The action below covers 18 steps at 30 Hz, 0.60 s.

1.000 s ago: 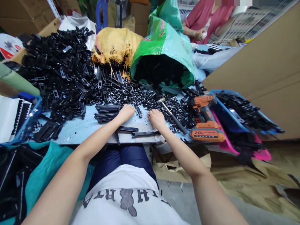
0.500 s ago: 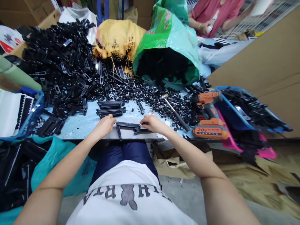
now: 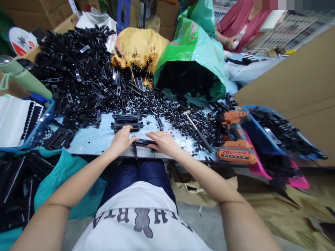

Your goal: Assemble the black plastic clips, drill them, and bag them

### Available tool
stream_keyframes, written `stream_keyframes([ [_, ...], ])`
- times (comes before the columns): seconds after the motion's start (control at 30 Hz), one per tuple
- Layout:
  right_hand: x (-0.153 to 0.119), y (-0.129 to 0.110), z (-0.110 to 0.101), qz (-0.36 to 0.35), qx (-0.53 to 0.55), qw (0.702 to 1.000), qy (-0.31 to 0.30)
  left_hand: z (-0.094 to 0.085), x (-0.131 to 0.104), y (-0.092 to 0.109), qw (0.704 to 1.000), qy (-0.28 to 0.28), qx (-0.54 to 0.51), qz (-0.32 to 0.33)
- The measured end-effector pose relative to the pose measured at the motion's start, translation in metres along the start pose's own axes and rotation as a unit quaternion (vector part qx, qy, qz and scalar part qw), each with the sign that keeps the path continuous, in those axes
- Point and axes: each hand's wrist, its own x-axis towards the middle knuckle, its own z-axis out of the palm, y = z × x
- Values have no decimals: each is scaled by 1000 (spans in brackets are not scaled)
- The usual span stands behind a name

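In front of me, a long black plastic bar [image 3: 145, 141] lies near the table's front edge, with a short black arm [image 3: 135, 150] sticking out from its left end. My right hand [image 3: 164, 142] closes over the bar's right part, fingers above and thumb on the near side, hiding that end. My left hand [image 3: 120, 141] is at the other end, its thumb reaching the bar's tip and its forefinger apart from the thumb. Just beyond the left hand lie similar black bars [image 3: 127, 118] side by side. A small black piece [image 3: 159, 123] rests beyond the right hand.
A hammer [image 3: 197, 130] and an orange cordless drill [image 3: 235, 137] lie to the right, beside a blue basket [image 3: 264, 108] of black parts. Heaped black parts [image 3: 73, 69], an orange sack [image 3: 141, 45] and a green bag [image 3: 180, 52] line the back. A co-worker [image 3: 240, 24] is beyond.
My left hand has loosened from the bar's end, its thumb and forefinger now apart. My right hand has slid left and lies further over the bar. The view has shifted slightly.
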Motion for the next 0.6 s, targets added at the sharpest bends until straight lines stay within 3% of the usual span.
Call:
stream_keyframes([
  [0.03,3,-6,9,-14,22,999,43,2,-8,0,999,-3,4,-43],
  [0.1,12,-17,29,-33,59,994,91,9,-23,5,991,-68,28,-111],
  [0.17,20,-22,49,-44,85,990,106,20,-34,15,977,-148,47,-147],
  [0.23,24,-22,64,-51,107,986,118,33,-39,28,969,-175,54,-168],
  [0.37,22,-15,77,-61,126,980,141,51,-38,45,968,-124,54,-213],
  [0.6,18,-12,79,-39,126,982,137,54,-43,39,974,-77,45,-209],
])
